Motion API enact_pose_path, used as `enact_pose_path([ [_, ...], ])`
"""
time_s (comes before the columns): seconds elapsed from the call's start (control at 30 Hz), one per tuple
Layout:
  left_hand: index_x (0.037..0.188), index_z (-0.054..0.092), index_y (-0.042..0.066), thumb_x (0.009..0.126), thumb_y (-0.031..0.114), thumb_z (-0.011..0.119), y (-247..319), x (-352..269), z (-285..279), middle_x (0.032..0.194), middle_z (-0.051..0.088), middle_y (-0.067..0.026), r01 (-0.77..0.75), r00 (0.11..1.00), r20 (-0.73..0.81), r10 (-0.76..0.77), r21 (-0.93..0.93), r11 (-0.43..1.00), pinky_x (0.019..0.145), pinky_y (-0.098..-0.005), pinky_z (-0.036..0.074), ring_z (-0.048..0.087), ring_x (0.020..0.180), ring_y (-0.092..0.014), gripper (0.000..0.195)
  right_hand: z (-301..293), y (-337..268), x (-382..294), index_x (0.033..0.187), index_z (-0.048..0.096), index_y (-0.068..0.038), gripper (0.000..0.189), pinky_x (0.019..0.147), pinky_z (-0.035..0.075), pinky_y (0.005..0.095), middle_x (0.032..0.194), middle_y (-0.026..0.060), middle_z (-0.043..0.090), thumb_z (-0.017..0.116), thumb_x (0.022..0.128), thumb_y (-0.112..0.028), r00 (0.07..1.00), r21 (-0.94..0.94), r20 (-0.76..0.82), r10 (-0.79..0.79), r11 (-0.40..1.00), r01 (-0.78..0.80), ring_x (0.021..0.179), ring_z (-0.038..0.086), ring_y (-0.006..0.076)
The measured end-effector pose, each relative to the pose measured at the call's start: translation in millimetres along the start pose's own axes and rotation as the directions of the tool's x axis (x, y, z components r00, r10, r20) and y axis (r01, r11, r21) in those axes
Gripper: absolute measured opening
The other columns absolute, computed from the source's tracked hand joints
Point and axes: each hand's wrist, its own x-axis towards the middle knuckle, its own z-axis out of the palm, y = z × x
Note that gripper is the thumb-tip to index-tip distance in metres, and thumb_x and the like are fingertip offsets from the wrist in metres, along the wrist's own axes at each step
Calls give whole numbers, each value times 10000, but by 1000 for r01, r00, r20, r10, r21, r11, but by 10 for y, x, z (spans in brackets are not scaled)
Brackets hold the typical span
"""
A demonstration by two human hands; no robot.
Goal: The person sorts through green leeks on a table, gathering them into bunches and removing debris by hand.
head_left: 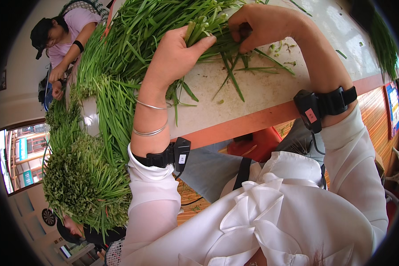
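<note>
My left hand (181, 53) is closed around a small bunch of green chives (199, 30), whose pale cut ends stick up between thumb and fingers. Just to its right, my right hand (259, 26) bends down over the leaves, its fingers curled close to the chives below; whether it pinches any cannot be told. A large loose heap of chives (133, 43) spreads behind and left of my left hand. Several loose leaves (232, 78) lie on the pale tabletop (259, 89) below my hands.
Dense stacked bundles of greens (83, 176) fill the table's left end. More greens (382, 46) lie at the far right. A person in a cap (66, 36) works at the upper left; another person (73, 229) is at the lower left. A red stool (252, 146) stands beneath the table's edge.
</note>
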Motion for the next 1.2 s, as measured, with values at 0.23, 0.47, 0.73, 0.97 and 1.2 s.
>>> enact_pose_path([
  [0.23,1037,656,-10,805,107,734,-28,15,81,898,687,-45,-89,994,69,87,22,996,754,-258,476,549,784,-77,271,92,103,82,888,668,-27,239,634,499,342,751,102,673,699,738,-210,993,8,-95,-73,997,74,684,625,204],
  [0.47,1039,658,-13,818,104,717,-103,31,73,908,694,-34,-114,993,22,113,27,993,761,-261,474,551,793,-75,256,37,-123,11,879,658,-9,218,590,472,334,709,111,649,670,749,-184,977,112,-200,-75,989,99,638,596,175],
  [0.73,1015,677,-14,842,119,707,-40,8,-10,848,690,-9,1,1000,-6,0,102,995,724,-253,468,528,752,-59,220,18,80,10,819,669,-16,180,583,473,336,667,103,637,664,735,-175,978,-12,-205,-31,1000,29,613,591,177],
  [0.97,954,683,-11,821,136,745,-14,20,22,802,671,14,-223,954,-200,224,27,974,628,-215,449,531,702,-39,207,69,132,57,795,663,-8,211,570,460,363,655,111,627,653,713,-202,974,-55,-224,-26,998,14,592,575,200],
  [1.2,974,663,-7,837,126,679,-90,-2,36,750,646,-123,-178,980,-70,188,127,976,640,-297,466,511,634,-134,191,82,-212,-45,841,645,-3,238,564,426,333,648,68,607,657,799,-237,951,20,-304,-56,998,65,592,522,167],
])
